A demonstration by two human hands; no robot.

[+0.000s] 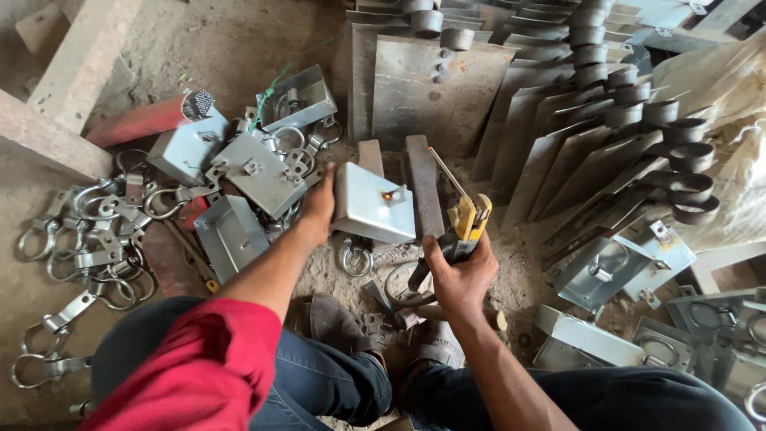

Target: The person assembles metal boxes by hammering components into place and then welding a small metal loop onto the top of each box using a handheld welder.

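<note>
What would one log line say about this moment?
left hand: steadies folded metal plate | right hand: grips yellow-handled tool | plate: rests on two metal bars | around: ring clamps, hinged plates

Person sits on ground, knees at bottom of frame. Left hand [319, 203] rests against left edge of folded sheet-metal box [373, 203], which lies on two upright bars [423, 187] directly ahead. Right hand [459, 271] sits just right of the box, gripping a hand tool [467, 223] that rises beside the right bar. Ring clamp [357, 259] lies on ground just below the box, between the hands. Pile of similar boxes [239, 172] sits left of left hand; loose ring clamps [88, 239] spread further left. Fanned row of plates with tube ends [606, 136] stands behind and right. More boxes [622, 263] lie right of right hand.
</note>
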